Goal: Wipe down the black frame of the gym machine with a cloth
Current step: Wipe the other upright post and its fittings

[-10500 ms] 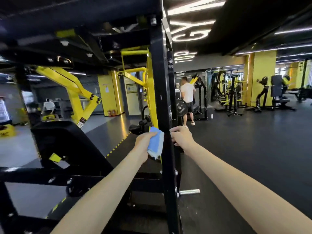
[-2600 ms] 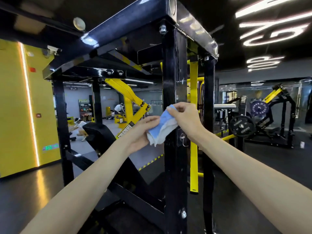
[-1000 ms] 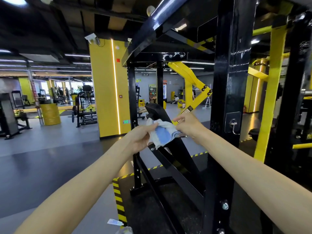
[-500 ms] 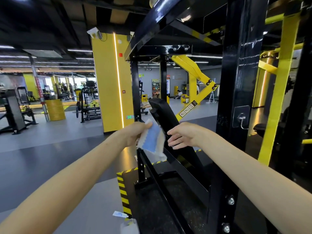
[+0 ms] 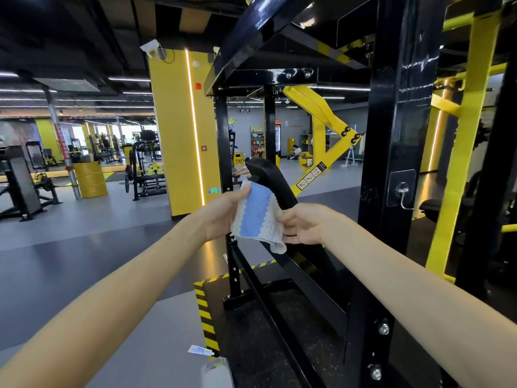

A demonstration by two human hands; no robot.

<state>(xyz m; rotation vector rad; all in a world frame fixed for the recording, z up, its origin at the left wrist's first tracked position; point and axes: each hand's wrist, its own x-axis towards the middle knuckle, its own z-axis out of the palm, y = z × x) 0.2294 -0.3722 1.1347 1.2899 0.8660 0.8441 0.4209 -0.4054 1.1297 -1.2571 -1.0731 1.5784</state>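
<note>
A blue and white cloth (image 5: 256, 217) hangs spread out in front of me, clear of the machine. My left hand (image 5: 223, 214) pinches its upper left edge. My right hand (image 5: 303, 224) pinches its right edge with thumb and fingertips. The gym machine's black frame (image 5: 397, 141) rises as a thick upright post just right of my right hand, with a black top beam (image 5: 268, 26) overhead. A black slanted pad (image 5: 275, 186) of the machine stands right behind the cloth.
Yellow lever arms (image 5: 321, 116) and a yellow bar (image 5: 458, 152) belong to the machine. A clear adhesive hook (image 5: 400, 191) sticks to the black post. A yellow pillar (image 5: 181, 135) stands to the left, with black-and-yellow hazard tape (image 5: 205, 320) on the floor edge below. Other machines fill the far left.
My right hand has come back to the cloth and pinches its right edge. The cloth is now spread between both hands.
</note>
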